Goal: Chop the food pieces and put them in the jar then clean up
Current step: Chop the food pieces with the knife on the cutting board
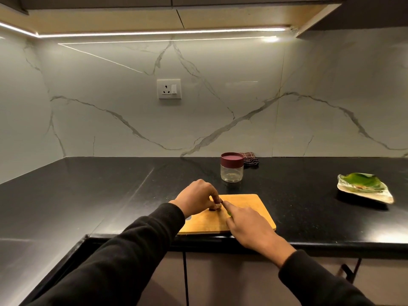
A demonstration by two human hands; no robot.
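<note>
left hand (197,196) curled, pinching small food piece (217,206) on wooden cutting board (247,208) at near edge of black worktop (110,195). right hand (247,224) gripping knife (228,211), forefinger along it, blade mostly hidden. lidded jar (232,167) just beyond board; leaf-shaped plate (365,187) far right.

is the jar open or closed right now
Closed. The jar stands upright on the counter behind the cutting board, with its maroon lid seated on top.
</note>
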